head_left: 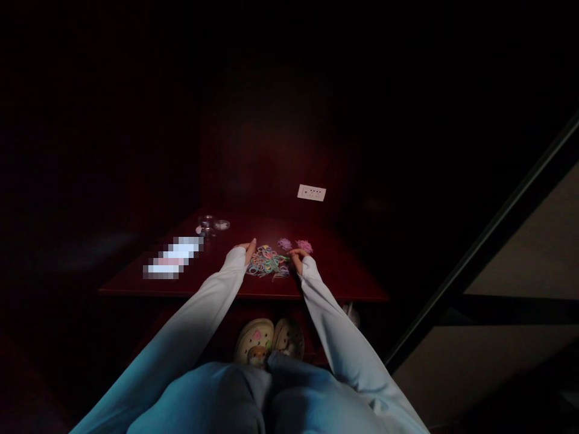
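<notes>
While bright bands (pixel 268 263) lie between your left hand (pixel 249 248) and right hand (pixel 297 258), I can't tell what they hold.

The red table (pixel 337 274) carries multicoloured bands (pixel 268 262), two pinkish piles (pixel 304 245), clear containers (pixel 207 223) and a blurred bright object (pixel 174 257).
</notes>
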A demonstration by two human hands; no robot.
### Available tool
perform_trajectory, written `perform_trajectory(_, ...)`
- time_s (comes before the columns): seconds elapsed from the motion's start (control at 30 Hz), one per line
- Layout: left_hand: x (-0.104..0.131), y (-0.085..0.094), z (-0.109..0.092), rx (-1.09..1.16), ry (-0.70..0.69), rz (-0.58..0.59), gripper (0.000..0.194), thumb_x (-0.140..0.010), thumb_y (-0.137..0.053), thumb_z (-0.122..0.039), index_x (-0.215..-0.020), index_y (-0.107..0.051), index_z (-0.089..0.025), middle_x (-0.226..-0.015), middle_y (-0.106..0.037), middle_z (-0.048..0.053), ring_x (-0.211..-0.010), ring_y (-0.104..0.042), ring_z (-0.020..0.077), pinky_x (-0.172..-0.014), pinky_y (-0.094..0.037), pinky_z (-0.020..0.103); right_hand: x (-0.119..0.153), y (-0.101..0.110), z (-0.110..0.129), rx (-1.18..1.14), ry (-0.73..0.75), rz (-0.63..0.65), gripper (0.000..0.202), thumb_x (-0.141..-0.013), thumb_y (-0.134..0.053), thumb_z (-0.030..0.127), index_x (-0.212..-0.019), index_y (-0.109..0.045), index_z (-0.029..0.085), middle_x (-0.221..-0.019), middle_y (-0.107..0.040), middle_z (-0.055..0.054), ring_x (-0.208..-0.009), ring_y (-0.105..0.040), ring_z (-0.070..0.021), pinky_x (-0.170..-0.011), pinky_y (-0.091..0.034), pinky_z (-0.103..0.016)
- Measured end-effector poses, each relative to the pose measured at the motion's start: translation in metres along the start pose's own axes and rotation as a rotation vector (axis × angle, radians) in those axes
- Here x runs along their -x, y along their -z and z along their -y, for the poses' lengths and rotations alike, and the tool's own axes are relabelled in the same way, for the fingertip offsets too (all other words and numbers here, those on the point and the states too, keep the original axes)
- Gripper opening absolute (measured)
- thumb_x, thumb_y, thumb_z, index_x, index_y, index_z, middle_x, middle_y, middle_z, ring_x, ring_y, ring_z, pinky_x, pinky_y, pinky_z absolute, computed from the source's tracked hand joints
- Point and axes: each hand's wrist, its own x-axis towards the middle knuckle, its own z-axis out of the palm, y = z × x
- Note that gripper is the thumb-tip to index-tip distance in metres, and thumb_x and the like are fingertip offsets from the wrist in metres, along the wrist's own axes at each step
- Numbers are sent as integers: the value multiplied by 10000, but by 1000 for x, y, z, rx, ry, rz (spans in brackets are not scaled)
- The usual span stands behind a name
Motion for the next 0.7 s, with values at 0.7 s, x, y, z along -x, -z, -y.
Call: perform_trajectory(0.7,-5,10,-1,532,11,-548,336,-978,-374,-391,-736,-542,-229,-578,-462,-19,-553,-470,151,-595,-400,270,28,-35,72,825,526,377,300,-1031,-600,414,-1271,-776,380,-1437,-617,-55,-1228,-484,-273,-1045,-406,-414)
